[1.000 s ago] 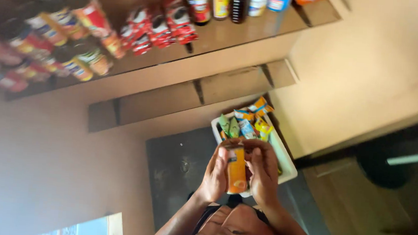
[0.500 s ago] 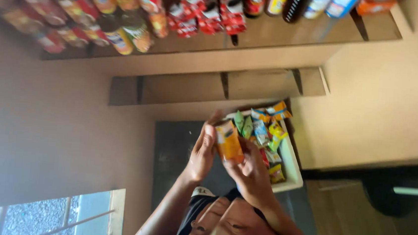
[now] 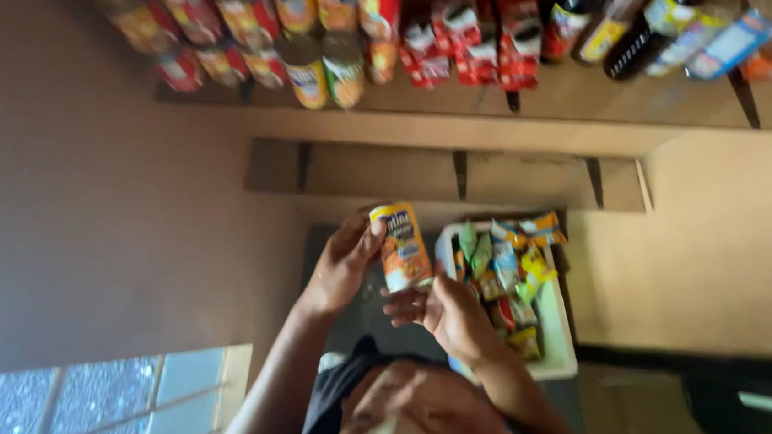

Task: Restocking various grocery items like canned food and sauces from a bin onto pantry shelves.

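Note:
I hold an orange can with a yellow top band (image 3: pixel 402 246) in front of me, tilted, between both hands. My left hand (image 3: pixel 338 268) grips its upper left side, with the thumb by the top rim. My right hand (image 3: pixel 445 312) supports it from below, fingers on its lower end. Just to the right of the can is a white tray (image 3: pixel 558 343) filled with several small colourful snack packets (image 3: pixel 503 268), standing on a dark surface (image 3: pixel 369 312).
A wooden shelf (image 3: pixel 542 101) ahead carries several cans (image 3: pixel 324 65), red packets (image 3: pixel 473 40) and dark bottles (image 3: pixel 603 23). A lower wooden shelf (image 3: pixel 444 176) sits beneath it. A window (image 3: pixel 78 399) is at the lower left, a brown wall on the left.
The can has moved from above the tray to its left and now stands more upright in both hands. The view has swung, bringing the shelves closer to centre.

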